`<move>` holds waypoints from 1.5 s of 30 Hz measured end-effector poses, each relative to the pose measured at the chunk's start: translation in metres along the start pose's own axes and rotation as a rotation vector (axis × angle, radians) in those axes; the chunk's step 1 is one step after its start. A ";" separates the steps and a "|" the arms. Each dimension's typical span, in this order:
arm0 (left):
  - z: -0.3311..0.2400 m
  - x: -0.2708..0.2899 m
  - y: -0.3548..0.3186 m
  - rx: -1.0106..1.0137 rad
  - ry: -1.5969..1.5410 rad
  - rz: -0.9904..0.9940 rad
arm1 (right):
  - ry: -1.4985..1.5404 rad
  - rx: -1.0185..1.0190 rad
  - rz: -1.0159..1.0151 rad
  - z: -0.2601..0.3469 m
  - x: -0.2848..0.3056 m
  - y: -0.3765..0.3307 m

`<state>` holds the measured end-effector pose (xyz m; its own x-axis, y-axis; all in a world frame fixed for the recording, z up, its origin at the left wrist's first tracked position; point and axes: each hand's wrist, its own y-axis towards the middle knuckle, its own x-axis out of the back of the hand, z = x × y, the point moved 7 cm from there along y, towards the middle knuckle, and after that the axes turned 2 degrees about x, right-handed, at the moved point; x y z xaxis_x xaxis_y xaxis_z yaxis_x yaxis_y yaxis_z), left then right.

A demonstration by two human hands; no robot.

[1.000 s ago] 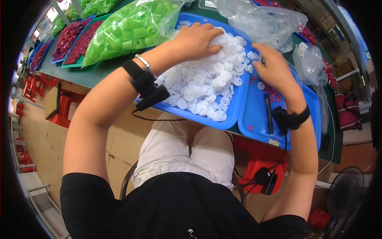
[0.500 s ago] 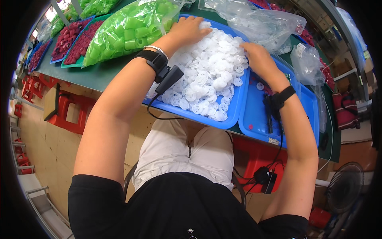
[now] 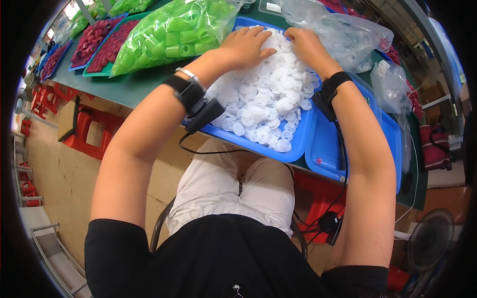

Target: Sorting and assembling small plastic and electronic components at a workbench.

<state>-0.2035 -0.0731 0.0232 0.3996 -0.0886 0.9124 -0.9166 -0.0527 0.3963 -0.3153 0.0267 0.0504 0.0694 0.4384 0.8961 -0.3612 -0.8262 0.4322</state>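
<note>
A heap of small white translucent plastic discs [image 3: 268, 107] fills a blue tray [image 3: 298, 151] on the table. My left hand [image 3: 247, 48] lies palm down on the far left of the heap, open, its fingers stretched and its thumb apart. Close by on its right, my right hand [image 3: 307, 45] reaches to the heap's far edge. Its fingers are bent together at the discs; whatever is between the fingertips is hidden. Dark straps with devices circle both wrists.
Right of the heap is a second blue tray [image 3: 323, 161] with a few small bits. A clear bag of green cylinders [image 3: 174, 42] lies at the left, beside trays of dark red parts [image 3: 114, 44]. Clear plastic bags [image 3: 343, 39] lie at the back right. A cable [image 3: 211, 151] hangs at the tray's front.
My right hand has moved from the heap's right side to its far edge, up and left, nearer my left hand. My left hand has shifted slightly and its thumb now shows.
</note>
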 end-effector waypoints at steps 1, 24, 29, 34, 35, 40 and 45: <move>0.005 -0.004 0.009 0.050 -0.063 0.037 | -0.003 0.000 0.001 -0.001 -0.003 0.002; -0.054 0.055 -0.130 -0.173 -0.247 -0.132 | -0.558 -0.422 0.753 -0.055 0.020 -0.072; -0.053 0.056 -0.139 -0.109 -0.259 -0.160 | -0.551 -0.494 0.744 -0.063 0.013 -0.072; -0.051 0.053 -0.138 -0.094 -0.268 -0.159 | -0.634 -0.350 0.576 -0.061 0.020 -0.065; -0.051 0.053 -0.138 -0.095 -0.270 -0.160 | -0.636 -0.351 0.576 -0.062 0.023 -0.066; -0.051 0.054 -0.139 -0.090 -0.266 -0.179 | 0.133 -0.255 0.014 -0.028 0.056 -0.048; -0.049 0.052 -0.140 -0.089 -0.276 -0.184 | -0.115 -0.208 0.328 -0.017 0.052 -0.063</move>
<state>-0.0547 -0.0221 0.0203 0.5353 -0.3521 0.7678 -0.8218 -0.0068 0.5698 -0.3046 0.1076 0.0684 0.0184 0.1108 0.9937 -0.5609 -0.8216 0.1020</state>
